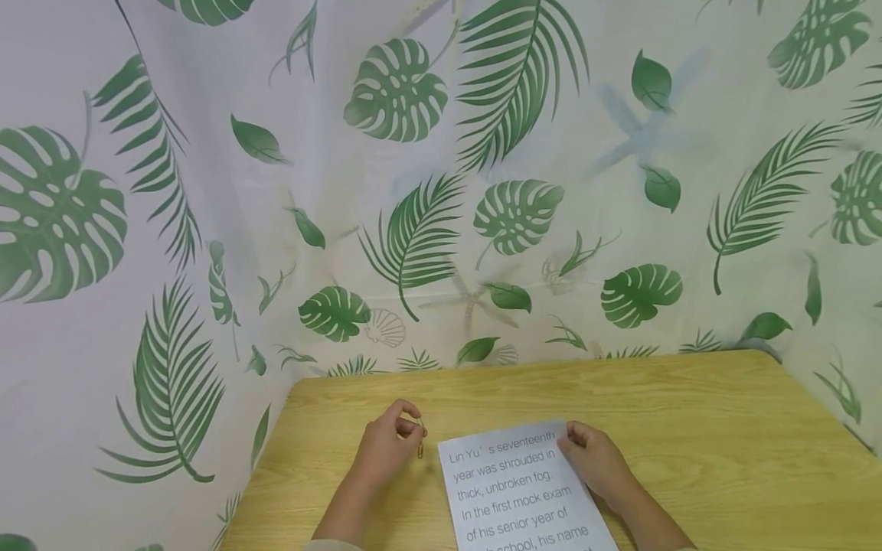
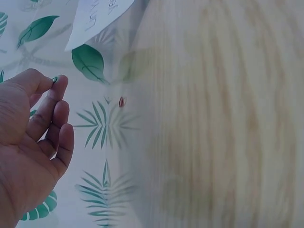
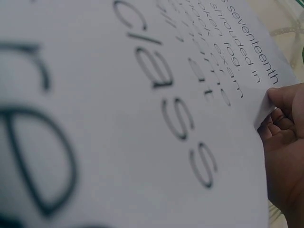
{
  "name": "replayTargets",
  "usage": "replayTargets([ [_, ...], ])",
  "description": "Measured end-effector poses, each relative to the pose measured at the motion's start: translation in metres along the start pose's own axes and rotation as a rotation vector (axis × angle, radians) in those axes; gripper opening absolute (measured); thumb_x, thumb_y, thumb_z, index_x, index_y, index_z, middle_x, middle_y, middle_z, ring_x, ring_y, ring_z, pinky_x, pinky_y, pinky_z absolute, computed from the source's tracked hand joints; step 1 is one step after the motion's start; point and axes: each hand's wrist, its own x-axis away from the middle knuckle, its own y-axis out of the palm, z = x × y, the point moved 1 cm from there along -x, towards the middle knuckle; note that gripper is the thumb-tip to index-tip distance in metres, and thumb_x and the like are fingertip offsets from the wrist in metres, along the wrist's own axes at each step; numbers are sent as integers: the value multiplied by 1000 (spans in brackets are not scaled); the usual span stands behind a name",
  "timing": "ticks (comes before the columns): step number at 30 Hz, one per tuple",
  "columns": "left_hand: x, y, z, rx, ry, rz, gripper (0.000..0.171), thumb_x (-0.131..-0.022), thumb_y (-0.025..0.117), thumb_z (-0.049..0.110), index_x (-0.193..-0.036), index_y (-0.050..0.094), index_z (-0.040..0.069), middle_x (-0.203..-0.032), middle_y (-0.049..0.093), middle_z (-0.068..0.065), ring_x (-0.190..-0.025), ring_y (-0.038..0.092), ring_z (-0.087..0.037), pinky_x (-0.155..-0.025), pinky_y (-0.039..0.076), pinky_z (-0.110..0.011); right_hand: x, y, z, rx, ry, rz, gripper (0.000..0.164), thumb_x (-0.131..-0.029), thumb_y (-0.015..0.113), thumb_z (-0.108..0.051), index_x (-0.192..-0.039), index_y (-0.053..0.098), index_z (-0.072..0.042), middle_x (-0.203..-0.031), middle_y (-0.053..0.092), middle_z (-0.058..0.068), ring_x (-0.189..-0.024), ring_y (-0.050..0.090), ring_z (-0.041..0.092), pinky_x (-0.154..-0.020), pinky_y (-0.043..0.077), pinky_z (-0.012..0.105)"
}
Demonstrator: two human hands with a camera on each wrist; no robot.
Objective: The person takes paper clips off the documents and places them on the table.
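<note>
A printed white sheet (image 1: 510, 490) lies on the wooden table (image 1: 696, 428), its text facing me. My right hand (image 1: 570, 440) pinches its top right corner; in the right wrist view the thumb (image 3: 282, 97) lies on the sheet's (image 3: 118, 118) edge with the other fingers curled below. Left of the sheet, my left hand (image 1: 411, 425) is raised a little above the table and pinches a small gold-coloured paper clip (image 1: 419, 448) between thumb and forefinger. In the left wrist view those fingers (image 2: 59, 88) meet tip to tip, and a corner of the sheet (image 2: 95, 16) shows at the top.
A white curtain with green leaf prints (image 1: 413, 191) closes off the table at the back, left and right. Bare wood (image 2: 213, 118) stretches behind and to the right of the sheet. The table's left edge (image 1: 265, 467) runs close to my left forearm.
</note>
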Motion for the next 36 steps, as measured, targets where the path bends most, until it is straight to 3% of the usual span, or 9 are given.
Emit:
replayTargets([
  [7,-1,-6,-13,-74,-8,1,17,-104,69,17,-120,65,14,-100,78,-1,-81,63,-15,-71,51,-29,0,0,1,10,7,1,45,-111,57,-22,-150,57,3,-127,73,12,-105,69,17,-97,58,38],
  [13,-1,-10,-22,-115,-21,-20,17,-104,71,18,-119,64,14,-103,77,-4,-85,66,-15,-77,56,-35,-2,0,3,-1,8,2,43,-111,57,-21,-148,58,2,-124,73,10,-103,69,17,-92,57,32],
  [23,2,-9,-32,-173,-64,-89,14,-103,67,12,-116,62,13,-97,72,-5,-64,58,-13,-56,46,-23,-1,0,2,-21,0,5,42,-110,57,-19,-146,59,2,-124,73,12,-103,69,18,-87,56,26],
  [30,0,-5,-33,-226,-41,-80,12,-101,66,10,-112,62,13,-90,67,-1,-60,50,-11,-54,41,-22,1,0,2,-21,1,10,39,-110,58,-19,-143,62,1,-121,74,10,-102,68,18,-86,55,26],
  [36,-2,-2,-37,-230,-59,-88,12,-102,67,11,-114,63,11,-93,66,-2,-65,54,-12,-56,44,-23,-1,0,5,-24,6,12,37,-110,58,-19,-141,64,0,-121,74,10,-102,69,18,-88,55,27],
])
